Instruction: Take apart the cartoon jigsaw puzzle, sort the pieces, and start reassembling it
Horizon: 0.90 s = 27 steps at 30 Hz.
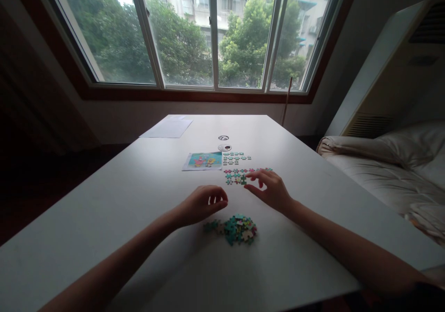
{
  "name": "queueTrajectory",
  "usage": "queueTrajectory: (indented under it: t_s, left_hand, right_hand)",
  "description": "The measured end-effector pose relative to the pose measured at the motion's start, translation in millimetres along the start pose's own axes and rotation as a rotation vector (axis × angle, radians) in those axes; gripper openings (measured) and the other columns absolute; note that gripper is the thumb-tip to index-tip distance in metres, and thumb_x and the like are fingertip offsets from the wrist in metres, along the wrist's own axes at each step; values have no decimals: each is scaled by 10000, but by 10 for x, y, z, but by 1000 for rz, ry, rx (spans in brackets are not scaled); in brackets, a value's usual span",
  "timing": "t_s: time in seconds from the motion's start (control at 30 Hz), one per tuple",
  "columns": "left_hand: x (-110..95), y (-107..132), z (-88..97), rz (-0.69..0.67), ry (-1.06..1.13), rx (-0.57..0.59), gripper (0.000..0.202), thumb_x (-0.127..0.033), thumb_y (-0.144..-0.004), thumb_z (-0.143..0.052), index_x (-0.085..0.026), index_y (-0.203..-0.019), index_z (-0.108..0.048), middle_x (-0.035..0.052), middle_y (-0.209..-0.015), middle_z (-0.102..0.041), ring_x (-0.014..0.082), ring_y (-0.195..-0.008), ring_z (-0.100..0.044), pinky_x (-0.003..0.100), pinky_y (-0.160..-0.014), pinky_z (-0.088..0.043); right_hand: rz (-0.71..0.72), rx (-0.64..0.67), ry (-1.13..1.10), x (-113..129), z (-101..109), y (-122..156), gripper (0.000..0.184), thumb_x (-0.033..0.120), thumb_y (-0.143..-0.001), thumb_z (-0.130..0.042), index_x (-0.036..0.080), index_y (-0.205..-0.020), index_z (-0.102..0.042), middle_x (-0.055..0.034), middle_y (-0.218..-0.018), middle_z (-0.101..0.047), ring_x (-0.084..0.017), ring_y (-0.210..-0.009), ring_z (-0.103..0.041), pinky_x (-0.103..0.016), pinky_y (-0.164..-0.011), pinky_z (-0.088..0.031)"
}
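My right hand (269, 189) reaches over the table with its thumb and index finger at the edges of a green puzzle piece (243, 180), beside short rows of laid-out puzzle pieces (236, 170). My left hand (201, 204) hovers nearer to me, its fingers curled toward the thumb, and no piece shows in it. Just below it lies a heap of loose puzzle pieces (239, 230), mostly teal with some pink, yellow and pale backs. Left of the rows lies a printed picture sheet (202, 161) with colourful cartoon figures on a teal ground.
Two small round items (224, 148) lie behind the rows on the white table (139, 200). White paper (167, 128) rests at the far left corner. A window (215, 38) stands beyond the table, and a cushioned seat (378, 163) is on the right.
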<state>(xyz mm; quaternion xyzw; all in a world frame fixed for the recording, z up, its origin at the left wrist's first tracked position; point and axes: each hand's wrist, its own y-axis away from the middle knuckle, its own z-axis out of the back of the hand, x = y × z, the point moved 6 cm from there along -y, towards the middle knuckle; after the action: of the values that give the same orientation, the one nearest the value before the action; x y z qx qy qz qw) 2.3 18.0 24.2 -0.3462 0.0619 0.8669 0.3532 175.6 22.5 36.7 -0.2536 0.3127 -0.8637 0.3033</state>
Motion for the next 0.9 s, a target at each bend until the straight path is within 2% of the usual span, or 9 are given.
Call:
queueTrajectory:
  t_s: [0.07, 0.17, 0.23, 0.33, 0.47, 0.73, 0.9]
  left_hand:
    - [8, 66, 9, 13, -56, 168, 171, -320, -773, -533, -161, -810, -585, -6, -680, -552, 107, -608, -479, 195, -548, -372]
    - [54, 174, 24, 65, -124, 327, 198, -303, -668, -646, -179, -799, -565, -26, -684, -538, 113, -610, -473, 185, -524, -352]
    - [80, 224, 18, 92, -147, 389, 214, -267, -621, -679, -186, -779, -559, -37, -677, -530, 111, -595, -464, 182, -506, -338]
    - [94, 249, 1, 116, -150, 432, 201, -237, -623, -670, -192, -785, -560, -39, -697, -541, 112, -605, -474, 184, -513, -336]
    - [89, 220, -20, 127, -155, 433, 172, -231, -669, -629, -194, -825, -567, -29, -727, -559, 116, -633, -486, 194, -551, -352]
    - [101, 136, -119, 20, -134, 290, 136, -226, -720, -582, -193, -852, -568, -12, -742, -525, 115, -642, -458, 196, -556, -343]
    - [99, 127, -147, -1, -104, 262, 167, -210, -736, -572, -205, -903, -572, -2, -807, -521, 108, -660, -474, 193, -576, -366]
  right_hand:
    - [-16, -16, 18, -92, 9, 0, 228, 380, -775, -557, 211, -921, -603, -8, -761, -630, -84, -521, -491, -258, -677, -398]
    - [-23, -28, 29, -154, 5, 4, 230, 372, -773, -563, 213, -936, -598, -3, -767, -629, -79, -506, -483, -254, -672, -400]
    - [-13, -36, 29, -150, 9, 3, 235, 367, -773, -565, 212, -948, -593, 1, -763, -628, -76, -501, -478, -252, -662, -398]
    - [9, -48, 25, -126, 30, -4, 232, 367, -778, -559, 205, -942, -594, -1, -759, -626, -74, -498, -474, -248, -646, -395]
    - [18, -59, 20, -117, 53, -8, 227, 359, -782, -557, 197, -938, -593, -4, -754, -625, -73, -493, -468, -246, -629, -391]
    - [13, -45, 32, -126, 39, -6, 232, 359, -788, -550, 193, -945, -590, -2, -754, -620, -72, -501, -464, -244, -630, -388]
    - [-17, -5, 62, -206, 14, -39, 238, 374, -794, -534, 206, -951, -593, 0, -779, -615, -75, -523, -471, -244, -649, -386]
